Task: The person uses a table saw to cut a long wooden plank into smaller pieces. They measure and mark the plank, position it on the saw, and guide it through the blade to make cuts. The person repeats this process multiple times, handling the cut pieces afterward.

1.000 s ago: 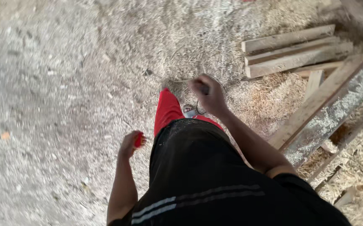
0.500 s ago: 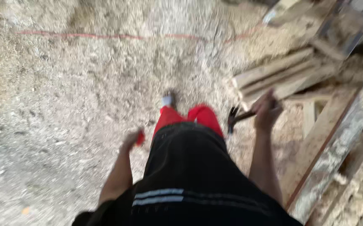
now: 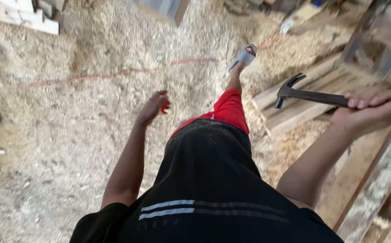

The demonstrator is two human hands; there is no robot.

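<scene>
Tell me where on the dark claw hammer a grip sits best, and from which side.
Grip the dark claw hammer on its straight shaft, near the end away from the head, where the right hand has it. Come from below, fingers wrapping over: the shaft lies level with the heavy head pointing left.

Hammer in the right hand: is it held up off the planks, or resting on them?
Held up. The right hand grips the hammer by its handle, roughly level, claw head pointing left, above the planks.
</scene>
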